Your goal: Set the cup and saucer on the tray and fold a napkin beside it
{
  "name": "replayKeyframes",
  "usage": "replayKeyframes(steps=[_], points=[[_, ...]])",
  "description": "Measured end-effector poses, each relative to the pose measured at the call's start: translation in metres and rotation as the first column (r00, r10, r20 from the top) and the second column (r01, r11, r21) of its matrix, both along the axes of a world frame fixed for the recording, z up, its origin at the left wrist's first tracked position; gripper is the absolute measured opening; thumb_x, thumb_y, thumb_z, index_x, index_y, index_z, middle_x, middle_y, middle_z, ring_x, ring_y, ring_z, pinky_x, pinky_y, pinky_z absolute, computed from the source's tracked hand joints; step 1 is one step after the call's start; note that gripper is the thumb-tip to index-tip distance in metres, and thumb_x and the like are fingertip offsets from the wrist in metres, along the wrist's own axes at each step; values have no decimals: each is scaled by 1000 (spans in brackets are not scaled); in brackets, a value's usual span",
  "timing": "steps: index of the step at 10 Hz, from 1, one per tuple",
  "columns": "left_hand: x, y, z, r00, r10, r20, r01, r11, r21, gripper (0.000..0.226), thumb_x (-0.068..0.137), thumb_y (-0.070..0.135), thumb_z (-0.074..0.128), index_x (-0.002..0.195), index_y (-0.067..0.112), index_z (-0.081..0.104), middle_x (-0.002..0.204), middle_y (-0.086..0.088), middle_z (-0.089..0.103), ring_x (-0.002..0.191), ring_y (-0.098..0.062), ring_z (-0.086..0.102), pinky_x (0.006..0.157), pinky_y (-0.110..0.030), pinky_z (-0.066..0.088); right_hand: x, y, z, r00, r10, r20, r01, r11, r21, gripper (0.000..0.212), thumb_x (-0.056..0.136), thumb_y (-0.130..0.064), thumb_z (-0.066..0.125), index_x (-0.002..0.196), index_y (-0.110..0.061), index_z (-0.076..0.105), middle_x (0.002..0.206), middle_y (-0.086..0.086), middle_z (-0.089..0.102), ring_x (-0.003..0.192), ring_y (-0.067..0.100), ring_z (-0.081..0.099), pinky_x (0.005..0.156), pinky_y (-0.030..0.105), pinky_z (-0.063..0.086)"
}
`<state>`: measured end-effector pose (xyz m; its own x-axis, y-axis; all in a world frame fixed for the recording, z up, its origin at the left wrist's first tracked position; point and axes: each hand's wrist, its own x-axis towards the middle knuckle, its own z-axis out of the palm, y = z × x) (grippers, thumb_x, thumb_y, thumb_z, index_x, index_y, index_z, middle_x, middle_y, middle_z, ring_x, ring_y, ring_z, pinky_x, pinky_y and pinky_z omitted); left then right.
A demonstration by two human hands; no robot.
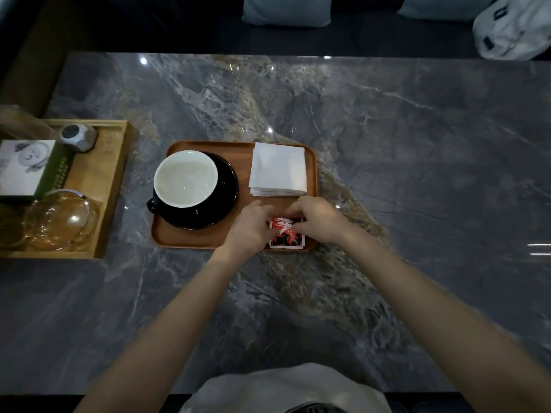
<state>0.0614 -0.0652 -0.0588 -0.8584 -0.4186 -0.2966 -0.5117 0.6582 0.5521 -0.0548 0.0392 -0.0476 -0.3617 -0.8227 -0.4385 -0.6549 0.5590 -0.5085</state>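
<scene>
A brown wooden tray (208,238) lies on the marble table. On its left half stands a black cup (185,180) with a white inside, on a black saucer (226,186). A folded white napkin (278,169) lies on the tray's back right part. At the tray's front right corner is a small red, black and white packet (286,235). My left hand (250,226) and my right hand (317,217) both pinch the packet from either side, fingers curled over its top edge.
A lighter wooden tray (110,186) at the left table edge holds a box (28,168), a grey faceted object (78,138) and a glass teapot (59,220). Cushions (286,10) and a white bag (512,28) lie behind the table (417,174).
</scene>
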Motion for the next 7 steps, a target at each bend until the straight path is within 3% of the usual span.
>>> replayKeyframes(steps=[1, 3, 4, 5, 6, 7], points=[[-1, -1, -2, 999, 6, 37, -6, 1000, -18, 31, 78, 20, 72, 106, 9, 65, 99, -12, 57, 87, -28, 59, 76, -36, 48, 2, 2, -2, 999, 11, -37, -13, 999, -30, 28, 82, -8, 62, 109, -13, 67, 109, 5, 65, 102, 20, 57, 83, 28, 43], [0, -3, 1, 998, 8, 63, -7, 1000, -13, 30, 78, 24, 71, 106, 14, 65, 98, -9, 57, 89, -25, 57, 77, -34, 46, 3, 5, -2, 999, -18, -45, 16, 999, -44, 25, 83, -8, 62, 107, -12, 67, 110, 6, 63, 104, 22, 57, 89, 34, 48], [-1, -6, 11, 999, -16, 48, 15, 1000, 8, 28, 79, 23, 69, 107, 16, 68, 97, -8, 62, 92, -23, 59, 79, -32, 47, 1, 6, 9, 993, -120, 0, 120, 988, -99, 25, 85, -7, 58, 108, -12, 67, 114, 6, 65, 107, 22, 58, 92, 35, 49], [-8, -14, 30, 998, -27, 48, 27, 1000, -4, 22, 85, 21, 60, 105, 14, 68, 105, -9, 68, 96, -23, 62, 84, -33, 49, -7, 11, 24, 979, -202, 22, 203, 966, -157, 26, 89, -9, 54, 112, -12, 66, 117, 4, 65, 109, 19, 59, 90, 27, 44], [-18, -23, 64, 991, -57, 117, 57, 998, -1, 26, 89, 24, 56, 111, 14, 65, 111, -9, 68, 103, -22, 60, 88, -31, 47, -19, 12, 47, 955, -292, 53, 295, 918, -264, 25, 89, -11, 55, 110, -12, 67, 113, 5, 68, 105, 17, 60, 87, 22, 42], [-28, -30, 105, 999, -35, 39, 36, 999, -19, 27, 89, 23, 57, 111, 11, 66, 113, -10, 67, 103, -21, 60, 84, -25, 43, -27, 21, 88, 895, -406, 186, 444, 765, -466, 22, 89, -10, 55, 109, -10, 65, 100, 5, 68, 91, 15, 62, 82, 23, 45]])
